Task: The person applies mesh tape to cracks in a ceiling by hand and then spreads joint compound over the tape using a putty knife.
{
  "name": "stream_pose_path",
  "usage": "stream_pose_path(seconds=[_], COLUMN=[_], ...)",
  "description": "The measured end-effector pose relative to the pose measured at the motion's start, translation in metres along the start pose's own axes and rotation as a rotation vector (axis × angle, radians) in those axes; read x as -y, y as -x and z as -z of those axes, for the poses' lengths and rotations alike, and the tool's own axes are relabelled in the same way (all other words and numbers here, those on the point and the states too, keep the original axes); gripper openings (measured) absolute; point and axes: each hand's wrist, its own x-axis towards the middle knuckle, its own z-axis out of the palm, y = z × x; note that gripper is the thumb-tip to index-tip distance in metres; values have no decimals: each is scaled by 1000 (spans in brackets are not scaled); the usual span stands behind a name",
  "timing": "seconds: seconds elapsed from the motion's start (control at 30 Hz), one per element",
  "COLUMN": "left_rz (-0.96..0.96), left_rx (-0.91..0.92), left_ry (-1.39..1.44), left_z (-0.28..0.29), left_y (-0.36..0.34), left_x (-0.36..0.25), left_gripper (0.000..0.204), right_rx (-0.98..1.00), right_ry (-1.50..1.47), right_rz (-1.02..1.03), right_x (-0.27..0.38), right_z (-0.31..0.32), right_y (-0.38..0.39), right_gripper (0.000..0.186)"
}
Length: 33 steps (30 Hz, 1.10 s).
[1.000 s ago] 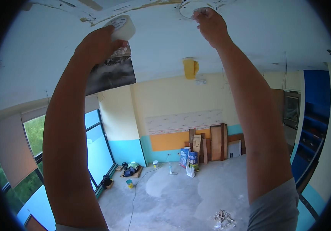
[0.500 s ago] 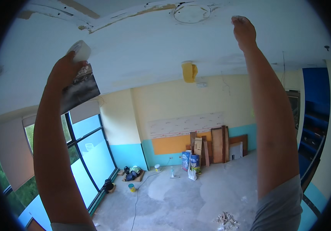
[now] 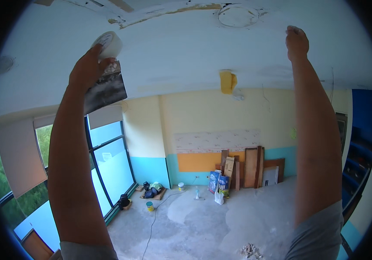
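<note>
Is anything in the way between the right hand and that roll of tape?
Nothing visible is. Between the right hand and the roll of tape in the left hand, I see only a gap with the ceiling behind it. The dark flat panel shows below the roll, off that path.

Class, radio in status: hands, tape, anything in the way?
Left hand gripping tape roll and dark plate. Right hand raised, curled, contents unclear. Yellow piece hanging from ceiling beyond.

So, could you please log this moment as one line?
left hand: holds tape, dark plate | right hand: raised, curled, contents unclear | overhead: ceiling, round patch
</note>
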Motion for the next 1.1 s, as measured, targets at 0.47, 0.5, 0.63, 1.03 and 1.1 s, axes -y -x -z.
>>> stream_pose_path(seconds=[0.47,0.5,0.63,1.03,1.1], left_rz=[169,159,241,-107,-101], left_rx=[-45,-45,21,468,801], left_ry=[-81,-60,-63,180,332], left_z=[-14,-17,-10,-61,-87], left_y=[-4,-4,0,93,167], left_x=[-7,-4,-3,-8,-5], left_gripper=[52,52,56,58,59], right_rx=[-15,-23,20,516,679], right_ry=[-99,-10,-61,-260,-158], right_rz=[-20,66,-10,-480,-651], right_x=[-11,-14,3,-77,-130], right_z=[-9,-8,-13,35,59], right_y=[30,29,43,99,167], right_gripper=[29,28,26,19,14])
